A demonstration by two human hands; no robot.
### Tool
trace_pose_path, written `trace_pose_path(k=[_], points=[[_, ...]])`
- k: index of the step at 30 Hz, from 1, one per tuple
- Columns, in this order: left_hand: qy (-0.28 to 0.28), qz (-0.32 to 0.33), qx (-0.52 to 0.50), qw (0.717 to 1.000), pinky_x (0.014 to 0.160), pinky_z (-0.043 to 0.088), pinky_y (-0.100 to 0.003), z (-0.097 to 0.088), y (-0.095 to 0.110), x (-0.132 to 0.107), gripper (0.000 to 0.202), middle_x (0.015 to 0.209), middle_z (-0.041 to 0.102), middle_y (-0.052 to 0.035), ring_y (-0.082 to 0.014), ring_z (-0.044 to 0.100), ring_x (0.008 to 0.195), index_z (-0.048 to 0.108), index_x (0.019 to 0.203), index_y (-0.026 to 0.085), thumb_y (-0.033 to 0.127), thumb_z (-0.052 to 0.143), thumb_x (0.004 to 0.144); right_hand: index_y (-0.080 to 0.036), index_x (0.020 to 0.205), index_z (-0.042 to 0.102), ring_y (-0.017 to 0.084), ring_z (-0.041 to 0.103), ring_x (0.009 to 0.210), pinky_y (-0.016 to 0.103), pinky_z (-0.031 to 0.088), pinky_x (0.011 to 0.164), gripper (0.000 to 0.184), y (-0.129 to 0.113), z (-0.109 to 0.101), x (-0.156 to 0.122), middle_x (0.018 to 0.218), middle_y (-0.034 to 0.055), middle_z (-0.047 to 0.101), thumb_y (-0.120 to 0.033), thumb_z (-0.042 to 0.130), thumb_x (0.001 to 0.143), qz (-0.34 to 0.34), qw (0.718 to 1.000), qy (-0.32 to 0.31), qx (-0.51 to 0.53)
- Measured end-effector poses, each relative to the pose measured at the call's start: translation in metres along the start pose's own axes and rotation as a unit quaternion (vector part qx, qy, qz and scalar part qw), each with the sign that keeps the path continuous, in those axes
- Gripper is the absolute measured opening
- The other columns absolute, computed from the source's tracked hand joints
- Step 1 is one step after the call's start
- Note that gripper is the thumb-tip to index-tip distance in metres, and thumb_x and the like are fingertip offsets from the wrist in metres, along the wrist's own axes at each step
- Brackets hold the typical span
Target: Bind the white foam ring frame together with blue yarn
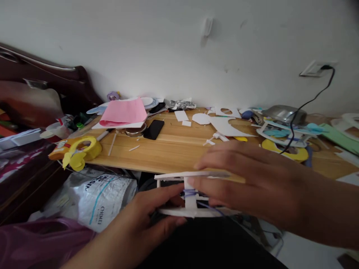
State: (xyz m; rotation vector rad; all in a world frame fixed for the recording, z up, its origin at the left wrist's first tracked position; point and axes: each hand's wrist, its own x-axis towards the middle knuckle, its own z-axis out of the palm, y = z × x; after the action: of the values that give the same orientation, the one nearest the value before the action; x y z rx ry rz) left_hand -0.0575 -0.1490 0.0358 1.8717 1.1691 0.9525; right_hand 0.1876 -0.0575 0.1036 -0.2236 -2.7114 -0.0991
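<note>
Surface: smooth, grained wood. Toward its back edge, crinkled metallic foil and a matt pink sheet, paper-like; near its back right corner, a shiny metal vessel. White frame: smooth, matt, foam-like.

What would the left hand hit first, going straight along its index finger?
The left hand would probably meet the upright strip of the white frame, wound with bluish-purple thread. Depth there is unclear; they may already touch.
</note>
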Motion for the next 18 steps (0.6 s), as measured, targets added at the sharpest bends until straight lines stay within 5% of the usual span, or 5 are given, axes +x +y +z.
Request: trace_pose_path(k=[6,10,18], points=[[-0.090,-0.046,-0.102,0.990,0.074,0.061,-0.023,-0.004,0.012,0.002,0.028,0.100,0.078,-0.0009,-0.0180,0.073,0.085,0.071,0.121,0.034,0.032,0.065,0.093,-0.017,0.097,0.071,0.019,0.064,0.082,0.034,0.054,0.070,0.025,0.013,0.007,0.021,0.094,0.0071,0.071,-0.016,0.046,0.103,-0.115,0.991,-0.070,0.010],[-0.071,-0.080,-0.183,0.977,0.077,0.060,-0.024,-0.002,0.002,0.005,0.032,0.098,0.077,-0.0043,-0.0173,0.073,0.089,0.072,0.116,0.027,0.025,0.043,0.104,-0.019,0.097,0.070,0.017,0.062,0.078,0.031,0.051,0.066,0.026,0.017,0.011,0.025,0.091,0.0057,0.070,-0.014,0.045,0.102,-0.120,0.990,-0.076,-0.009],[-0.122,-0.112,-0.098,0.981,0.066,0.056,-0.021,0.003,-0.001,0.022,0.018,0.084,0.077,0.0006,-0.0144,0.070,0.075,0.078,0.093,0.022,0.022,0.059,0.095,-0.019,0.089,0.067,0.016,0.056,0.067,0.032,0.043,0.055,0.022,0.012,0.019,0.017,0.084,0.0039,0.066,-0.017,0.049,0.102,-0.124,0.990,-0.062,-0.024]])
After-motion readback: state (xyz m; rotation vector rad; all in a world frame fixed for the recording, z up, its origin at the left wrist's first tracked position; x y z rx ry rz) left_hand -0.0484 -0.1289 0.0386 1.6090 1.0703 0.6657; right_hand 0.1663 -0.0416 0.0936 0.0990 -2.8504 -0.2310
